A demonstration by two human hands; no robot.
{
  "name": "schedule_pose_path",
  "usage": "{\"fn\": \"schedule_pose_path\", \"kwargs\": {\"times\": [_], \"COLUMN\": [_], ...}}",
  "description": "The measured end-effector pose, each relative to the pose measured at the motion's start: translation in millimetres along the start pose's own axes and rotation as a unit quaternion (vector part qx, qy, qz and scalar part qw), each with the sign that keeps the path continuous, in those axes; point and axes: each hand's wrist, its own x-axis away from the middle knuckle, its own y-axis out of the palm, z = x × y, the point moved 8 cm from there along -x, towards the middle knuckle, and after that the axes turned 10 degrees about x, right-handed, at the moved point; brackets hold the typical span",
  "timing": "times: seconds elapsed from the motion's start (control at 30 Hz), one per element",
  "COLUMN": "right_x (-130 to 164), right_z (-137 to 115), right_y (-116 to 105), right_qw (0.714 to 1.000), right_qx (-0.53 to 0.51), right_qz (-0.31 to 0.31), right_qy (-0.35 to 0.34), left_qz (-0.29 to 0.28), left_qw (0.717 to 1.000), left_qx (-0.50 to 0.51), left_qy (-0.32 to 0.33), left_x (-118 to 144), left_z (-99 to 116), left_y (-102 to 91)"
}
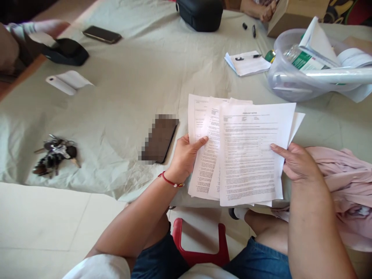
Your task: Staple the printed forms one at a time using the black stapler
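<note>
Holding a fanned stack of printed papers (247, 155) in the middle right of the frame, both hands grip the sheets from opposite edges above the near edge of the table cloth (139, 77). The left hand (186, 157) pinches the stack's left side, thumb lying across the front of the sheets, with a red bracelet (171, 181) on its wrist. The right hand (296, 162) clasps the right edge, thumb on the top page. A phone (159, 139) lies face up just left of the left hand, and a bunch of keys (55, 155) sits at the left of the frame. A pink garment (348, 186) is heaped at the right, beside the right forearm. In the upper right a clear plastic tub (290, 77) holds rolled paper and a carton; near it lies a small notepad (247, 63) with a pen on top. A second phone (101, 35) rests at the upper left.
</note>
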Motion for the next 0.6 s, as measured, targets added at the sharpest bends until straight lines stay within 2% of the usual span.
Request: {"fn": "schedule_pose_path", "kwargs": {"times": [0.17, 0.4, 0.5, 0.6], "right_x": [2, -1, -7, -12], "right_z": [0, 1, 8, 12], "right_y": [12, 21, 9, -15], "right_qw": [0.999, 0.999, 0.999, 0.996], "right_qx": [-0.007, -0.013, 0.015, 0.037], "right_qz": [-0.033, -0.025, 0.011, 0.059], "right_qy": [0.004, -0.032, -0.041, -0.051], "left_qz": [-0.003, 0.010, 0.041, 0.051], "left_qw": [1.000, 1.000, 0.998, 0.998], "left_qx": [0.002, -0.012, -0.019, -0.014], "left_qy": [-0.004, -0.026, -0.032, -0.033], "left_x": [1, 0, 1, 1], "left_z": [-1, -6, -7, -7], "left_y": [1.6, 0.3, -3.5, -3.6]}}
